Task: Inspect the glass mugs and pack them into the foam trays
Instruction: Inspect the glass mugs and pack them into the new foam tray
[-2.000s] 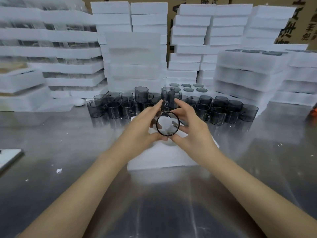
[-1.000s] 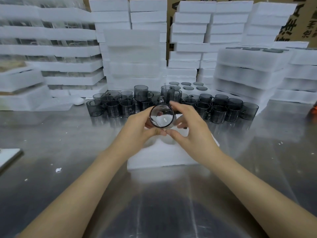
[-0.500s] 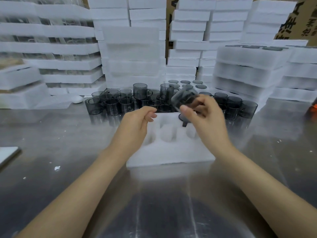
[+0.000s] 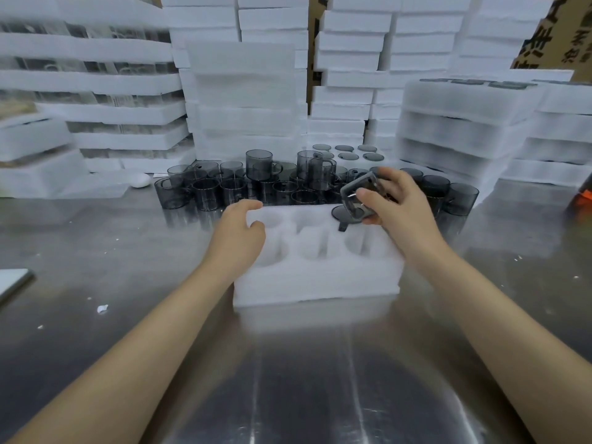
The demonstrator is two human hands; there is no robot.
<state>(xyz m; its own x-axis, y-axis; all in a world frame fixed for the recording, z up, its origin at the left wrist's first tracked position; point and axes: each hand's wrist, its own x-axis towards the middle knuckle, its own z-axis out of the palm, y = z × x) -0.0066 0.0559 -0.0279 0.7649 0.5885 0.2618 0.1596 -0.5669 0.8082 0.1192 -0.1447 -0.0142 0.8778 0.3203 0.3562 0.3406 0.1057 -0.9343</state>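
A white foam tray [image 4: 315, 277] with round pockets lies on the steel table in front of me. One smoky glass mug [image 4: 342, 216] sits in its far right pocket, rim up. My right hand [image 4: 397, 206] holds a second smoky glass mug [image 4: 357, 198], tilted, just above that corner. My left hand [image 4: 238, 233] rests on the tray's left end with fingers curled over its edge, holding no mug. Behind the tray stands a cluster of several loose glass mugs [image 4: 230, 187].
Tall stacks of white foam trays [image 4: 243, 91] line the back and both sides. A filled foam tray [image 4: 347, 153] sits behind the mugs. A small white object [image 4: 140, 180] lies at the left, an orange item [image 4: 584, 193] at the right edge.
Both hands held the mug up, open end toward me. The left hand then let go and dropped to the tray's left end. The right hand carried the mug right and down over the tray.
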